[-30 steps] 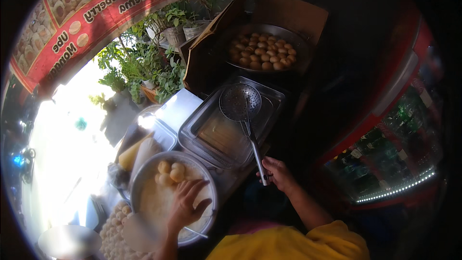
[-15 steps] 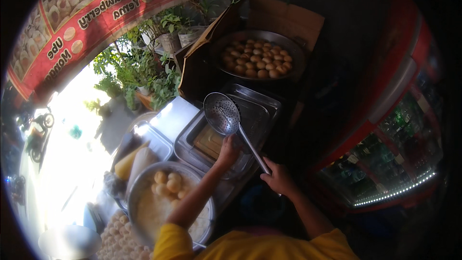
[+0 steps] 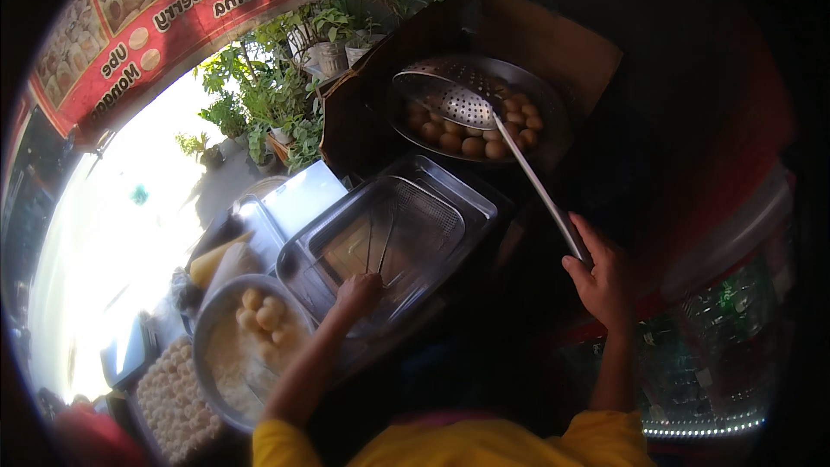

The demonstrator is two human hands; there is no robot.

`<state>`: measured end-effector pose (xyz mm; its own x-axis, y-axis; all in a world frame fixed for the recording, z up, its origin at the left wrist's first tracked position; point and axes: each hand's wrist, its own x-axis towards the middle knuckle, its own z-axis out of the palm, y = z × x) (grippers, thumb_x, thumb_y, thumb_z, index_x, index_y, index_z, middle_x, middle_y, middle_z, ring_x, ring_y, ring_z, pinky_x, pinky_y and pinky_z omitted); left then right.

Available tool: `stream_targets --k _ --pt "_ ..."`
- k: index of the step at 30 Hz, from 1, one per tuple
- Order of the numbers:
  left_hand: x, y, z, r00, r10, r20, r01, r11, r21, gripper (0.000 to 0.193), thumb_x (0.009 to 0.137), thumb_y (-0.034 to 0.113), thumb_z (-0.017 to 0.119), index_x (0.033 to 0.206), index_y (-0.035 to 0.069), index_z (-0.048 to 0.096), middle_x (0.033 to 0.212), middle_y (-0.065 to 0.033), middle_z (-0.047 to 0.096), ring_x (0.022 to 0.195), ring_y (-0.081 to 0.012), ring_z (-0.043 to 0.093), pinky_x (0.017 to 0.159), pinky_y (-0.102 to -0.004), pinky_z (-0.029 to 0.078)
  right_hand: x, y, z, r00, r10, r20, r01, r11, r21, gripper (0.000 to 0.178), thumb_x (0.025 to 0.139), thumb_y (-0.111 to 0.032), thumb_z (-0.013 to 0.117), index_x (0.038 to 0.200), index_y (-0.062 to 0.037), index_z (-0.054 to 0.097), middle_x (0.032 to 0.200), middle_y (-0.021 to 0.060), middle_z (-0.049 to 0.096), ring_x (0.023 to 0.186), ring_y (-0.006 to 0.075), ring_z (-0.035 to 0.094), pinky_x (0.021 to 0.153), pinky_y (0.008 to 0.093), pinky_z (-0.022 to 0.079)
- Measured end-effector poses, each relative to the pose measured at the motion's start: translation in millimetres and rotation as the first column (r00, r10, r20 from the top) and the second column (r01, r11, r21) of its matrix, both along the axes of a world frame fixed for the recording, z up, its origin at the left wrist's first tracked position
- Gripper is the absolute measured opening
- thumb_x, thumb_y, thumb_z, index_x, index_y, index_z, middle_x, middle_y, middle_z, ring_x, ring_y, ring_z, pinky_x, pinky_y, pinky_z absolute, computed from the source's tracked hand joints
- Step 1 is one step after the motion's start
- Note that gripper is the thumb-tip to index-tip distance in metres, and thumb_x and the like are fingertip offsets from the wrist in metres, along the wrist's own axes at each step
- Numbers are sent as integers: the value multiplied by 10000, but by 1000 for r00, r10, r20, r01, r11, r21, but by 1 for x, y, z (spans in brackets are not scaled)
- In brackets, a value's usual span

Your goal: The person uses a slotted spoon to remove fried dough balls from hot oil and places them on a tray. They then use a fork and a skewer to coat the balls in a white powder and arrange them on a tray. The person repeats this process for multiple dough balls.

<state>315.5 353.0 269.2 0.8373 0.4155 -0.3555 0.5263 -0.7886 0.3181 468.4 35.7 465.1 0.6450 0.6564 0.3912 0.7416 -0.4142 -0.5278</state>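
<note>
So the perforated skimmer just swung off the metal tray and is now above the pan of browned dough balls, can't tell if it's touching them. Right hand has its fingers clamped round the handle. Left hand now has fingers closed on what look like thin tongs over the tray. I'd say attention's shifted panward.
</note>
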Motion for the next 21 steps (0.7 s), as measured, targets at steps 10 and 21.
stream_targets --k 10,21 --pt "38 -33 -16 865 435 249 -484 853 192 502 763 234 672 1123 -18 429 1126 -265 517 1042 -427 544 825 -456 474 275 123 -27 985 -169 33 171 984 -54 340 744 -129 486 1043 9 571 1047 240 594 1027 391 548 880 441 436" --pt "-29 -66 47 381 901 207 -209 303 -930 241 858 291 563 927 63 524 704 15 463 572 -83 437 495 -230 343 340 148 -42 964 -191 184 229 949 -214 296 739 -121 476 982 -5 597 1055 239 593 1040 382 545 884 457 444"
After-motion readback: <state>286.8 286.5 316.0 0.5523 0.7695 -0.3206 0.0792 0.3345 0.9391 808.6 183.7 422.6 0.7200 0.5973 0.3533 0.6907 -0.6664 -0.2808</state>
